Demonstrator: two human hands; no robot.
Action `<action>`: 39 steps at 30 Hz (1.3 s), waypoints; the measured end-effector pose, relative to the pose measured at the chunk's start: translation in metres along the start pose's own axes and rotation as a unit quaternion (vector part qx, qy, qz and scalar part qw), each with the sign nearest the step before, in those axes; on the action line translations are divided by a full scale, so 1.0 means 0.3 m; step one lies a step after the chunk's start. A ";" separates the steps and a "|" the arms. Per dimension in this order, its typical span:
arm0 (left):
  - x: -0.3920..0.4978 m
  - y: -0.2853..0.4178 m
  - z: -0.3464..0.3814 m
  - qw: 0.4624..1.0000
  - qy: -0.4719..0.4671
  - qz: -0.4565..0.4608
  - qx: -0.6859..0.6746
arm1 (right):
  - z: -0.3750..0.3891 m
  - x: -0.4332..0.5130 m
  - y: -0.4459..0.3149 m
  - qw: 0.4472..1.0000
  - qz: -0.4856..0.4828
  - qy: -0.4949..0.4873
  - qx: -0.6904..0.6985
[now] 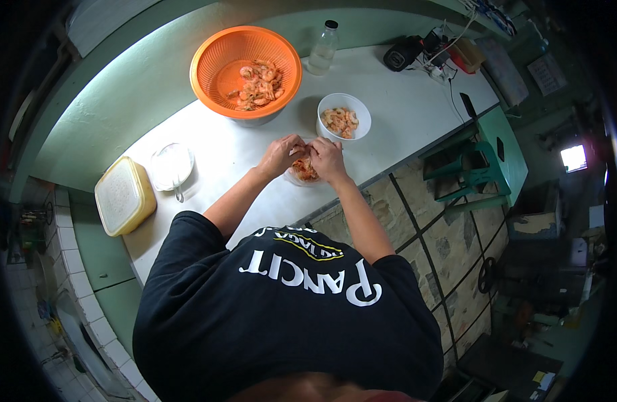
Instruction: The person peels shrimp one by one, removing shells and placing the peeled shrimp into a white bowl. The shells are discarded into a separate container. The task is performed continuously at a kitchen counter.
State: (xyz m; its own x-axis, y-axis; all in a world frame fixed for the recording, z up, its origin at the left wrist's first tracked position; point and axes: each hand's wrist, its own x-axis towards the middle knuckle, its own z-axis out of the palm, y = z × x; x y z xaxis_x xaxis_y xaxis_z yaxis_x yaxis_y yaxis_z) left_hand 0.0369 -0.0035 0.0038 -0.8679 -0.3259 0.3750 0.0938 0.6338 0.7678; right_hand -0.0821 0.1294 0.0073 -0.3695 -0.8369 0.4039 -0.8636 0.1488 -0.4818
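My left hand (284, 156) and my right hand (327, 157) meet above a clear plastic container (308, 184) with orange shrimp shells (304, 170) in it. Between the fingertips of both hands is a small shrimp, mostly hidden by the fingers. Just beyond my right hand stands a round white tub (365, 116) with peeled shrimp (340, 121) at its bottom. Farther back to the left, an orange plastic colander (213, 75) holds whole cooked shrimp (261, 86); it rests on a grey metal basin (255, 120).
On the white table (228, 156) at left are a lidded yellow food box (125, 196) and a clear plastic lid or dish (172, 167) with a utensil. A glass bottle (322, 50) stands near the wall. Cables and a black device (403, 53) occupy the far right; a green plastic chair (482, 168) stands beyond.
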 end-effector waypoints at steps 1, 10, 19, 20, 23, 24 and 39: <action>0.000 -0.002 -0.003 1.000 -0.001 0.006 0.015 | 0.008 0.005 0.008 0.998 0.031 -0.003 0.046; -0.015 0.006 0.011 0.995 0.008 -0.101 0.010 | 0.025 -0.025 0.096 0.980 0.194 -0.006 0.042; -0.009 -0.001 0.058 0.987 0.081 -0.132 -0.031 | 0.054 -0.044 0.038 0.960 0.159 0.051 0.223; -0.009 -0.001 0.060 0.988 0.082 -0.131 -0.029 | 0.058 -0.044 0.028 0.958 0.167 0.053 0.226; -0.011 0.000 0.061 0.987 0.073 -0.145 -0.009 | 0.052 -0.045 0.017 0.962 0.185 0.054 0.192; -0.013 0.000 0.059 0.987 0.070 -0.148 0.001 | 0.049 -0.045 0.016 0.965 0.191 0.056 0.170; -0.026 0.033 0.077 0.975 0.082 -0.203 -0.047 | 0.089 -0.039 0.013 0.944 0.219 0.123 0.215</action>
State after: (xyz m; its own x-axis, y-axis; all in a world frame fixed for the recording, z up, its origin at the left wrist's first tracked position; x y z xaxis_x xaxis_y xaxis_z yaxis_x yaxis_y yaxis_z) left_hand 0.0333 0.0215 -0.0037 -0.7543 -0.6484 0.1031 -0.1900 0.3660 0.9110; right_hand -0.0720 0.1257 -0.0201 -0.7728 -0.5894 0.2354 -0.4095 0.1798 -0.8944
